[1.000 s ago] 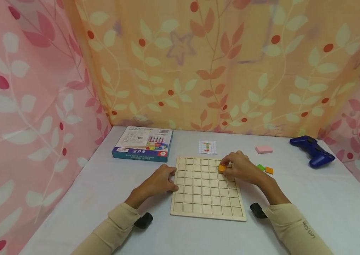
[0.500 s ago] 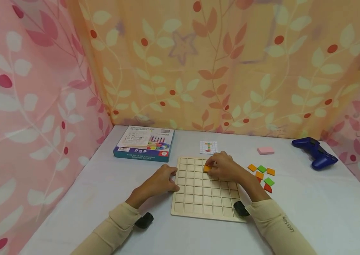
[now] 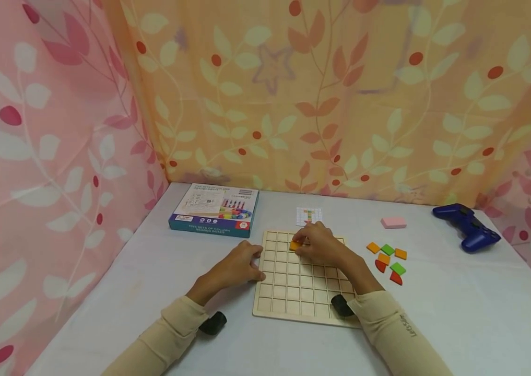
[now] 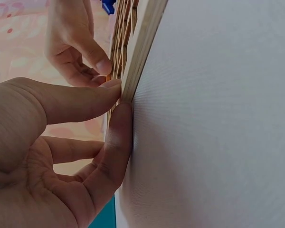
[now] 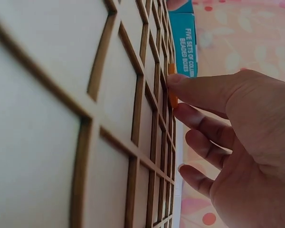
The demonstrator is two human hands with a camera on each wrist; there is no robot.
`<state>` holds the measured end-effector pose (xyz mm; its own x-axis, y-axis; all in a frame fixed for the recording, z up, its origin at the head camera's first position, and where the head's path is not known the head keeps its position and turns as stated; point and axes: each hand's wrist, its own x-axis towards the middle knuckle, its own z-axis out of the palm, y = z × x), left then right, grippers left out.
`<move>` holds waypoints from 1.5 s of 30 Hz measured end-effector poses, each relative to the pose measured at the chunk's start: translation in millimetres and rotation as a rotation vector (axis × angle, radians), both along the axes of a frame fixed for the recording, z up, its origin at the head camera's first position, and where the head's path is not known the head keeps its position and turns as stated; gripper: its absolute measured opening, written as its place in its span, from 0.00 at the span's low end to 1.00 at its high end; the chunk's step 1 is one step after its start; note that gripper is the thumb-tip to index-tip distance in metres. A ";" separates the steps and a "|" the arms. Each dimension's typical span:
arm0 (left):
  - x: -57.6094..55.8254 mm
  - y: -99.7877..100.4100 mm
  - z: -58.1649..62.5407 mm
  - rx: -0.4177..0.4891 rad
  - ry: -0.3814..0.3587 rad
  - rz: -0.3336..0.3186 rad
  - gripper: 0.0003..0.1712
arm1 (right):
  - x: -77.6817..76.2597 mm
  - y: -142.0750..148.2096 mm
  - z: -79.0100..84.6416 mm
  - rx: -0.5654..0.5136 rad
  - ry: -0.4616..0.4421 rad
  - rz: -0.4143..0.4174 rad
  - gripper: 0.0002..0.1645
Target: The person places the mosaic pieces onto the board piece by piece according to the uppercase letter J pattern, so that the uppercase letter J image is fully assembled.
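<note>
A pale wooden grid board [image 3: 293,297] lies flat on the white table. At its left edge, my left hand [image 3: 239,265] holds the rim: in the left wrist view the thumb [image 4: 85,102] and bent index finger [image 4: 118,147] meet at the board's side. My right hand [image 3: 323,244] pinches an orange square tile [image 3: 295,245] between thumb and index finger, over the board's far rows. Seen from the right wrist, the tile [image 5: 172,92] is tilted against the grid lines, its lower edge partly hidden by the fingertips.
Right of the board lie several orange, green and red tiles [image 3: 398,268]. Behind it is a pattern card [image 3: 309,215]. A beaded-boxes toy box [image 3: 215,209] stands back left; a pink block [image 3: 393,223] and a blue game controller [image 3: 467,227] sit back right.
My right hand has carried the orange tile leftward across the board's far rows, uncovering the loose tiles at the right. The left hand stays at the board's edge.
</note>
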<state>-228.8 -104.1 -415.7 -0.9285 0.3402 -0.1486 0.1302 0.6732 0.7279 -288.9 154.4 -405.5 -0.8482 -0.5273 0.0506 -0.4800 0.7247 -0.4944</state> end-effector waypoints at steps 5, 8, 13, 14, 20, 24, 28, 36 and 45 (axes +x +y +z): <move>-0.3 0.9 0.5 -0.006 -0.007 0.007 0.44 | 1.3 -1.6 -1.6 0.017 0.020 -0.027 0.16; -0.9 1.2 -0.3 -0.005 -0.008 0.008 0.44 | 2.8 -1.5 -3.0 0.016 0.011 -0.037 0.16; -1.0 0.4 -1.1 0.000 -0.004 0.010 0.44 | 4.2 -2.7 -3.2 -0.008 -0.006 -0.038 0.17; -0.7 0.2 -1.3 -0.001 -0.004 0.011 0.44 | 4.2 -3.0 -3.3 -0.010 -0.004 -0.037 0.16; 0.6 0.5 -1.2 -0.002 -0.007 0.017 0.44 | 3.0 -4.3 -5.0 -0.010 0.017 -0.042 0.12; 0.9 0.8 -0.1 0.011 -0.006 0.016 0.44 | 2.8 -3.6 -3.7 -0.016 0.024 -0.034 0.13; 0.9 0.4 0.5 0.018 -0.008 0.012 0.44 | 2.6 0.8 -3.7 -0.038 0.031 0.016 0.16; 0.7 -1.7 -2.0 0.032 -0.004 0.004 0.45 | 8.6 26.9 -1.2 -0.066 0.005 0.032 0.18; 1.6 -1.2 -2.1 0.038 -0.005 0.002 0.45 | 16.5 71.2 13.8 -0.058 -0.065 -0.095 0.23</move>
<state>-227.2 -105.3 -417.8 -0.9285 0.3437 -0.1405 0.1247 0.6451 0.7539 -272.4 225.5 -391.7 -0.8966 -0.4422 0.0221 -0.3761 0.7344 -0.5649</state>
